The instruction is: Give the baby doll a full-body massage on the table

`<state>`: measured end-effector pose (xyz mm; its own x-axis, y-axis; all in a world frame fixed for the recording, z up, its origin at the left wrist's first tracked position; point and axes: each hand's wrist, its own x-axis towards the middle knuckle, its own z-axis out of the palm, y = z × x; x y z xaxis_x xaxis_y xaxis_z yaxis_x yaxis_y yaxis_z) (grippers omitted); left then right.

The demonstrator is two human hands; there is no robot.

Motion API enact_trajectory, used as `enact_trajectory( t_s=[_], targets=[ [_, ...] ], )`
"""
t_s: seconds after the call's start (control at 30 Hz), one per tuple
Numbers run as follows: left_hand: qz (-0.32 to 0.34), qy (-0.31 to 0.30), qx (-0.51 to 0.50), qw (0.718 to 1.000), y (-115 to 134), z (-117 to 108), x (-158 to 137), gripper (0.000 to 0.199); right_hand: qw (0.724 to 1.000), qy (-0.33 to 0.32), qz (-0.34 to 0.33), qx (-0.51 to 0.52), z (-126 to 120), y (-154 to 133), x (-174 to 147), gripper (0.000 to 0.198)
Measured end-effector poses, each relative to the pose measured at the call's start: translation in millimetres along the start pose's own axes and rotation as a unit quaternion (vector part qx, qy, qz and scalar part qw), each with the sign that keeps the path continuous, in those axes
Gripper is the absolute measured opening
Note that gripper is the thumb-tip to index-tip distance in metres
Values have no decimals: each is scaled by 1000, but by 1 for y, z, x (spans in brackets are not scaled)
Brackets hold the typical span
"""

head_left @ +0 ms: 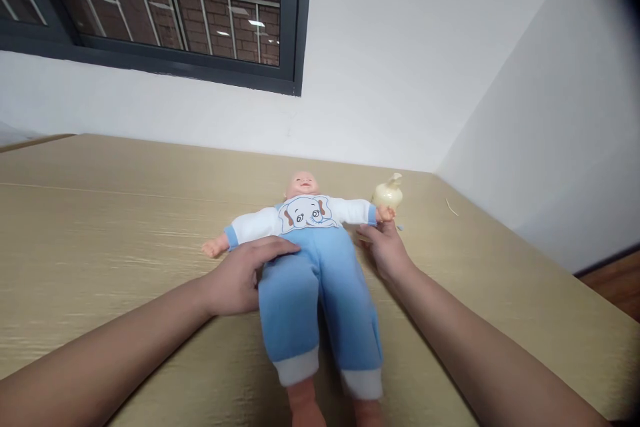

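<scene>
Wood-grained tabletop [125, 213] bears the doll [325, 245], face up, feet nearest. Left hand [237, 277] clasps its hip; the right hand [389, 252] sits beside its outstretched arm [351, 210], grip unclear. Gentle, even support seems best, clear of the cream ornament [387, 195].

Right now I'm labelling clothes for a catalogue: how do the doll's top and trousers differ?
The top is mostly white, while the trousers are light blue. The top has blue cuffs; the trousers end in white cuffs. The top carries an elephant picture, whereas no picture shows on the trousers. The left hand partly covers the trousers; the elephant picture is uncovered. Both are on the doll and pair blue with white.
</scene>
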<state>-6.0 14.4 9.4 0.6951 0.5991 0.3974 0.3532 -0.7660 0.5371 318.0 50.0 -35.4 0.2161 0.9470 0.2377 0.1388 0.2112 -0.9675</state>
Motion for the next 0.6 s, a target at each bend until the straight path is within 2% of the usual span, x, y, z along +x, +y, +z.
enact_trajectory(
  t_s=[0.1,0.17,0.23,0.3,0.37,0.47,0.6],
  targets=[
    [-9,-5,1,1000,1,1,0,59,986,29,137,91,-2,3,3,42],
    [-12,-5,2,1000,2,2,-1,60,981,42,157,105,-3,3,4,41],
    [-8,-4,3,1000,1,2,-1,59,988,47,116,89,-2,1,2,43],
    [2,-5,1,1000,0,2,-1,56,998,35,36,39,1,-3,-3,49],
    [11,-4,-7,1000,-2,3,-1,49,997,-10,-53,-45,5,-11,-11,58],
    [-13,31,-16,999,-7,7,-1,45,969,-104,-150,-166,10,-23,-23,67],
    [-44,85,-37,995,-10,14,2,48,939,-168,-175,-245,8,-28,-26,67]
  ],
)
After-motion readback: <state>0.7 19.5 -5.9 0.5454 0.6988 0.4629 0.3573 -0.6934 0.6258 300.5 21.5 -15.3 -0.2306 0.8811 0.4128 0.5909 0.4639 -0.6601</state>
